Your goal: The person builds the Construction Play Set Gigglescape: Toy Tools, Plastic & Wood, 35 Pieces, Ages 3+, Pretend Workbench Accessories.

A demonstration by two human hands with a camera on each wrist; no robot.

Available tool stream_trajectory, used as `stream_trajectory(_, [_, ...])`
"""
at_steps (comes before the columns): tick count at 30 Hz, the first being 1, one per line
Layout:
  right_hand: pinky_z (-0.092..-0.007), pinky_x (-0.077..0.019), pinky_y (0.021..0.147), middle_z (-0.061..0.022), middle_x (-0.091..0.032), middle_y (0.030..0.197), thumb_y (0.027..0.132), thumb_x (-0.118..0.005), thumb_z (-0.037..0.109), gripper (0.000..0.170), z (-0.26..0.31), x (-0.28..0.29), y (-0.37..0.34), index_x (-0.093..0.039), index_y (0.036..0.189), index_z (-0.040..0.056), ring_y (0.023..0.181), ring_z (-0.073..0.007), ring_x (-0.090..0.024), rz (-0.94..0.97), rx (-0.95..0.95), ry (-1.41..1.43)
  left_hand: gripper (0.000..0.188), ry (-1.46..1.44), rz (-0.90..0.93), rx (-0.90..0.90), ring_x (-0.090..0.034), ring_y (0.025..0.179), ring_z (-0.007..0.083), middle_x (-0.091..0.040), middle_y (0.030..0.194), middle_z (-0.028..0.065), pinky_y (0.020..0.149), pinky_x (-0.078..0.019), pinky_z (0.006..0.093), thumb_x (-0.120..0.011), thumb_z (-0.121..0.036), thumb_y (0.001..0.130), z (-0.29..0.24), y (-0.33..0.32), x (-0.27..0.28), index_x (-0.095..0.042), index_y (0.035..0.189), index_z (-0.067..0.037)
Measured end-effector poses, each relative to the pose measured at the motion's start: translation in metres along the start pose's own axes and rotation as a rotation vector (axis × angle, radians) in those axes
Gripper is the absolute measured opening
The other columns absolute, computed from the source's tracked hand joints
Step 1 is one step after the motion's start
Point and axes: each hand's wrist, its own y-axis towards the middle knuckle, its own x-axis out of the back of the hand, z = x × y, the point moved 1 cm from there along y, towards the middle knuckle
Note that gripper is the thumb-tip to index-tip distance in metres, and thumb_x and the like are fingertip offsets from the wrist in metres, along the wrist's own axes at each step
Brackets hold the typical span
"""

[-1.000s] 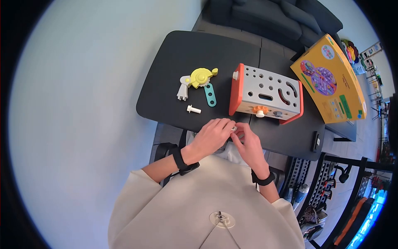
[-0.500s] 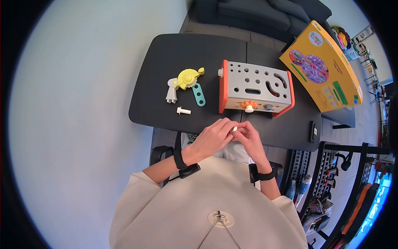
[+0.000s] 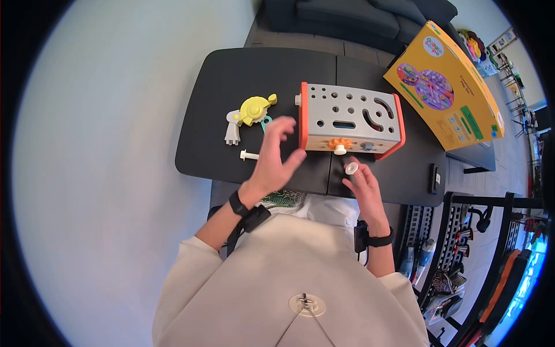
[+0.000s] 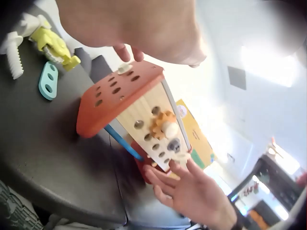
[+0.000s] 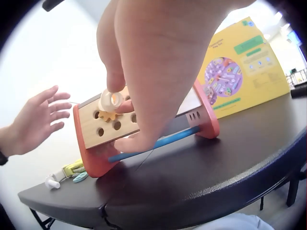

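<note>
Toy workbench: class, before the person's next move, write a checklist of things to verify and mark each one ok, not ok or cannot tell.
1. Toy workbench standing on the black table: ok.
2. White nut gripped in the right hand: ok, pinched by the fingers.
3. Left hand free: ok, open and holding nothing.
4. Orange gear on the wooden side: ok, with a white knob at its centre.
5. White screw in a hand: not ok, it lies on the table.
6. Nut's thread matching the screw's: cannot tell.
</note>
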Motion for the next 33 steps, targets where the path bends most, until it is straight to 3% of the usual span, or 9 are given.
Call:
stream_trajectory(1, [-0.0402,-0.0480,0.114,-0.0120,-0.046,0.163,0.115,-0.054,0.030,0.029,-0.001,0.003,0.005,-0.062,0.129,0.0069,0.147,-0.0187,-0.047,-0.010,0.005,0.090,0.071,-0.092,0.027,0.130,-0.048,0.142,0.0296,-0.041,0.159,0.0163,0.118,-0.0408,0.0452,-0.066,-0.035,0.104,0.017,0.005,0.001,-0.035,0.159,-0.002])
stream_trajectory(3, [-0.0461,-0.0414,0.121,-0.0098,-0.049,0.160,0.114,-0.055,0.032,0.033,0.004,0.000,0.013,-0.061,0.135,0.0080,0.150,-0.0217,-0.045,-0.012,0.014,0.168,0.088,-0.317,0.025,0.290,-0.032,0.158,0.0346,-0.026,0.172,0.0195,0.127,-0.0304,0.0491,-0.064,-0.046,0.106,0.040,0.019,0.002,-0.018,0.168,-0.004])
stream_trajectory(5, [-0.0515,-0.0368,0.124,-0.0069,-0.051,0.156,0.111,-0.057,0.034,0.040,0.004,0.000,0.022,-0.058,0.141,0.0075,0.149,-0.0247,-0.047,-0.015,0.065,0.475,0.094,-0.351,0.074,0.304,-0.023,0.162,0.0348,-0.018,0.176,0.0193,0.130,-0.0237,0.0506,-0.060,-0.054,0.106,0.045,0.028,0.001,-0.011,0.170,-0.005])
stream_trajectory(6, [-0.0540,-0.0339,0.126,-0.0050,-0.054,0.152,0.108,-0.059,0.035,0.046,0.001,0.003,0.026,-0.055,0.145,0.0066,0.148,-0.0261,-0.047,-0.004,0.090,0.529,0.101,-0.386,0.123,0.320,-0.013,0.166,0.0350,-0.010,0.179,0.0192,0.133,-0.0171,0.0521,-0.056,-0.061,0.106,0.046,0.031,0.000,-0.003,0.172,-0.006])
stream_trajectory(9, [-0.0544,-0.0353,0.126,-0.0044,-0.058,0.147,0.108,-0.060,0.033,0.042,-0.004,0.004,0.032,-0.058,0.141,0.0068,0.146,-0.0256,-0.049,0.003,0.105,0.528,0.108,-0.364,0.266,0.317,-0.008,0.167,0.0341,-0.008,0.180,0.0187,0.133,-0.0125,0.0522,-0.058,-0.064,0.104,0.047,0.037,-0.006,0.001,0.173,-0.008])
stream_trajectory(11, [-0.0540,-0.0374,0.125,-0.0048,-0.060,0.144,0.108,-0.060,0.032,0.040,-0.003,0.006,0.034,-0.060,0.139,0.0056,0.143,-0.0251,-0.052,-0.003,0.115,0.512,0.116,-0.381,0.281,0.329,-0.010,0.166,0.0340,-0.004,0.180,0.0187,0.133,-0.0128,0.0535,-0.065,-0.067,0.099,0.048,0.041,-0.011,0.000,0.173,-0.007])
stream_trajectory(16, [-0.0494,-0.0479,0.119,-0.0095,-0.065,0.134,0.109,-0.058,0.029,0.040,0.018,0.009,0.037,-0.062,0.132,-0.0033,0.129,-0.0217,-0.061,0.009,0.212,0.401,0.118,-0.175,0.329,0.283,-0.019,0.164,0.0326,-0.014,0.176,0.0210,0.134,-0.0186,0.0515,-0.082,-0.027,0.093,0.050,0.045,-0.014,0.003,0.172,-0.007])
stream_trajectory(20, [-0.0485,-0.0488,0.118,-0.0112,-0.065,0.136,0.110,-0.056,0.029,0.044,0.038,0.014,0.039,-0.061,0.133,-0.0082,0.130,-0.0211,-0.061,0.088,0.256,0.257,0.117,-0.220,0.329,0.271,-0.023,0.162,0.0329,-0.019,0.173,0.0198,0.133,-0.0214,0.0504,-0.083,-0.025,0.093,0.045,0.053,-0.012,0.002,0.171,-0.005])
stream_trajectory(33, [-0.0448,-0.0536,0.115,-0.0135,-0.067,0.136,0.110,-0.056,0.021,0.040,0.073,0.007,0.040,-0.061,0.133,-0.0115,0.124,-0.0231,-0.068,0.119,0.259,0.178,0.105,-0.475,0.275,0.652,-0.038,0.153,0.0271,-0.040,0.162,0.0183,0.127,-0.0282,0.0407,-0.074,-0.044,0.098,0.015,0.056,0.006,-0.013,0.170,0.002])
